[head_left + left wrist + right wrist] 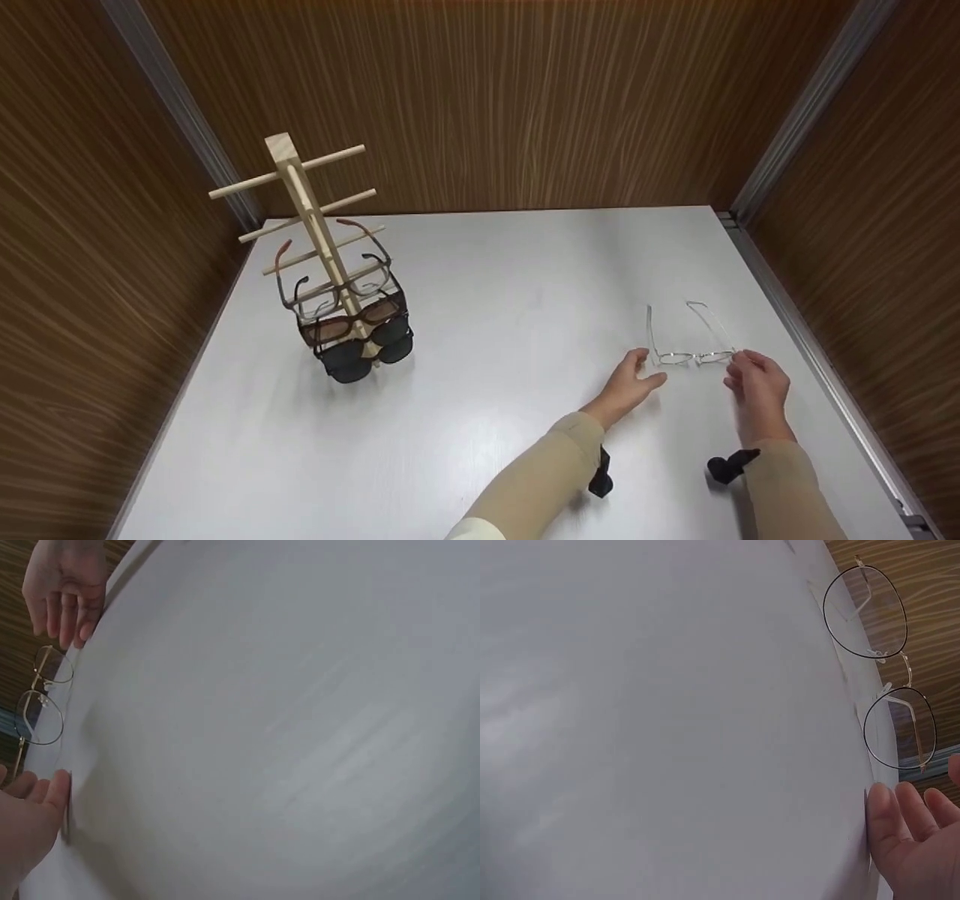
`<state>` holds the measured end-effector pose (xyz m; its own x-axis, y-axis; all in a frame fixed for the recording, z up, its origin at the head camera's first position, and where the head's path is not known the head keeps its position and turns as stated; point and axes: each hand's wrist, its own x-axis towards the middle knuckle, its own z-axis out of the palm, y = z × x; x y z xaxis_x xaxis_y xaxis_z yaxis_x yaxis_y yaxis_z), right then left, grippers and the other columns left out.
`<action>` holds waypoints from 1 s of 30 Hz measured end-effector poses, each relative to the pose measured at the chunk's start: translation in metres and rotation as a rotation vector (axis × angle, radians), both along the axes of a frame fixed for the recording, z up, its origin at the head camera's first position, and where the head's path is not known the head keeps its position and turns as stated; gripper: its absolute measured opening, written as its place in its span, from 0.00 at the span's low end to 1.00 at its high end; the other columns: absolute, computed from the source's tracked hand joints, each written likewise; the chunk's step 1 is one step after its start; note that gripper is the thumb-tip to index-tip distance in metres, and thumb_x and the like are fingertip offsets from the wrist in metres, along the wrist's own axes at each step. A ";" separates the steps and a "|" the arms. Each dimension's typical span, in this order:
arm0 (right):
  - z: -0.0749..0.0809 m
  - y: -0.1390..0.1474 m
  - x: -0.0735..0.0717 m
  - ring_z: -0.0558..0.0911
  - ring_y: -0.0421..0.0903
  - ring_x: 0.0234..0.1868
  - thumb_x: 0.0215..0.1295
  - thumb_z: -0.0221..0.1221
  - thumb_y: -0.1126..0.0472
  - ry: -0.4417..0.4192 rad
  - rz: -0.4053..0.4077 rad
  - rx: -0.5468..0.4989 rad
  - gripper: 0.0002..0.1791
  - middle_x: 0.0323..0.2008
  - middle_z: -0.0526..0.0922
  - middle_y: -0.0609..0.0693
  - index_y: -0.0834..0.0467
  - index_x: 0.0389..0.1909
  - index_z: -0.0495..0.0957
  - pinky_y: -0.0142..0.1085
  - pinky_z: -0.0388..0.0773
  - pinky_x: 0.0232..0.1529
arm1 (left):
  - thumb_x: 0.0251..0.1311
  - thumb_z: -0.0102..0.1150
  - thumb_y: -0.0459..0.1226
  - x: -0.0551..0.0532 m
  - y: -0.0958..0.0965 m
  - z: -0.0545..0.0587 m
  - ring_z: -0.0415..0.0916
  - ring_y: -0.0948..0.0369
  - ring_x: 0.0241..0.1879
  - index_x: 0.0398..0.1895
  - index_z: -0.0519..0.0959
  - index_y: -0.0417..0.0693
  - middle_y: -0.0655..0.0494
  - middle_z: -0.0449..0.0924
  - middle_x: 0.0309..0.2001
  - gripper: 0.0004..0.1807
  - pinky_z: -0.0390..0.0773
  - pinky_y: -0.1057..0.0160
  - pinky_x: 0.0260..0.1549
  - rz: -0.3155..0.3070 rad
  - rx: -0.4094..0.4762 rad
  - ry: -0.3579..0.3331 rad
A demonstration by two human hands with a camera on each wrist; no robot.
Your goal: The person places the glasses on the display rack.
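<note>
Thin metal-rimmed eyeglasses (pixel 697 358) rest on the white table, lenses toward me and temples pointing away. My left hand (pixel 624 386) is just left of the lenses, thumb and fingers spread apart and holding nothing. At the right lens, my right hand (pixel 761 386) has its fingertips close against the corner of the frame. In the right wrist view, the fingers of that right hand (pixel 919 844) look extended, not curled round the frame. Both round lenses show beyond my left hand (pixel 30 829) in the left wrist view.
A wooden eyewear stand (pixel 319 225) with crosswise pegs is on the left of the table (pixel 480 315). Clear-lens glasses (pixel 371 289), brown-tinted glasses (pixel 330 330) and dark sunglasses (pixel 349 364) hang low on it. Wood-grain panels (pixel 510 105) enclose the back and sides.
</note>
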<state>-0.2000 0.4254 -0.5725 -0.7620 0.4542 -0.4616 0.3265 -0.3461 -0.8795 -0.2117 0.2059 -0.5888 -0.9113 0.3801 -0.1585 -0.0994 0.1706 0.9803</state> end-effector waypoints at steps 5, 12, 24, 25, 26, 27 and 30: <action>0.001 -0.001 -0.007 0.71 0.41 0.51 0.63 0.58 0.51 -0.019 0.031 0.022 0.24 0.50 0.70 0.48 0.51 0.57 0.65 0.31 0.71 0.53 | 0.61 0.57 0.45 -0.004 0.006 0.001 0.61 0.61 0.63 0.65 0.62 0.48 0.56 0.65 0.63 0.30 0.62 0.67 0.59 0.033 -0.009 -0.009; 0.004 -0.001 -0.013 0.74 0.40 0.45 0.65 0.56 0.56 -0.076 0.053 0.063 0.20 0.43 0.75 0.47 0.53 0.55 0.67 0.30 0.75 0.46 | 0.59 0.58 0.44 -0.008 0.017 0.003 0.64 0.58 0.61 0.63 0.64 0.44 0.52 0.68 0.60 0.30 0.66 0.65 0.56 0.079 0.062 -0.098; 0.004 -0.001 -0.010 0.72 0.42 0.51 0.66 0.56 0.55 -0.062 0.094 0.022 0.28 0.47 0.73 0.48 0.58 0.64 0.61 0.31 0.71 0.53 | 0.58 0.59 0.43 -0.009 0.025 0.010 0.69 0.59 0.56 0.60 0.67 0.43 0.53 0.72 0.54 0.28 0.70 0.64 0.52 0.115 0.100 -0.141; 0.004 -0.001 -0.009 0.71 0.42 0.52 0.65 0.56 0.54 -0.054 0.090 -0.002 0.29 0.48 0.72 0.48 0.57 0.65 0.60 0.31 0.69 0.55 | 0.58 0.59 0.43 -0.008 0.026 0.011 0.69 0.59 0.56 0.60 0.68 0.43 0.54 0.72 0.54 0.27 0.71 0.65 0.52 0.117 0.102 -0.134; 0.003 -0.001 -0.008 0.72 0.43 0.53 0.65 0.57 0.54 -0.043 0.085 -0.015 0.30 0.49 0.72 0.49 0.57 0.65 0.60 0.32 0.69 0.56 | 0.58 0.59 0.42 -0.008 0.026 0.011 0.69 0.60 0.55 0.59 0.68 0.43 0.54 0.72 0.53 0.27 0.71 0.65 0.51 0.118 0.100 -0.128; 0.003 -0.001 -0.008 0.72 0.43 0.53 0.64 0.58 0.54 -0.033 0.084 -0.018 0.31 0.48 0.72 0.49 0.57 0.65 0.60 0.32 0.68 0.56 | 0.58 0.59 0.42 -0.008 0.027 0.012 0.69 0.60 0.55 0.59 0.69 0.43 0.54 0.72 0.53 0.26 0.71 0.66 0.51 0.121 0.099 -0.122; 0.003 -0.001 -0.006 0.73 0.43 0.52 0.60 0.61 0.53 -0.006 0.083 -0.027 0.33 0.48 0.73 0.49 0.58 0.64 0.61 0.32 0.68 0.57 | 0.58 0.59 0.42 -0.009 0.027 0.014 0.69 0.60 0.55 0.59 0.69 0.42 0.55 0.73 0.52 0.26 0.71 0.67 0.51 0.121 0.101 -0.100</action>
